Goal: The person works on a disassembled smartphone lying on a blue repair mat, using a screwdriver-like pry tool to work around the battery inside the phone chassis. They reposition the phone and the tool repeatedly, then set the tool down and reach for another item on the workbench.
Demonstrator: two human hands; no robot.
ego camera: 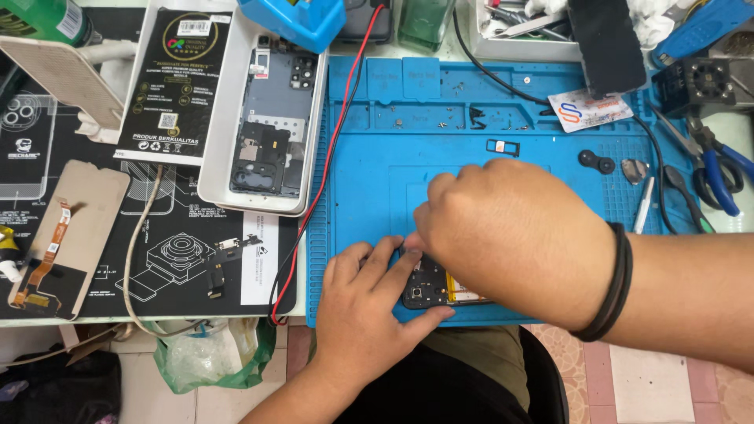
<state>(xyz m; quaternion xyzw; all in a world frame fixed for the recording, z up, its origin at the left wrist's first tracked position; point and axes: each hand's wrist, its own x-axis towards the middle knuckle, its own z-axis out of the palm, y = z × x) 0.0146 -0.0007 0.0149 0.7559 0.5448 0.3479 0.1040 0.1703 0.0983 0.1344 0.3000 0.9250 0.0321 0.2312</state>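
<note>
Opened phone (428, 289) lies flat at the near edge of the blue repair mat (377, 188), back off, dark board and a strip of yellow battery showing – long axis runs left-right along that edge, mostly hidden under the hands. Left hand (365, 302) pins its left end: fingers spread flat on top, thumb along the near side, grip loose, not closed round it. Right hand (514, 235) arches over the middle, fingertips curled down onto the phone; whether it pinches anything cannot be told. Open mat room behind and left of the hands. Red wire (314, 196) follows the mat's left edge. Second opened phone in a white tray (263, 118) further left. SIM tray (497, 146) and pliers (719, 169) at the far right of the counter.
</note>
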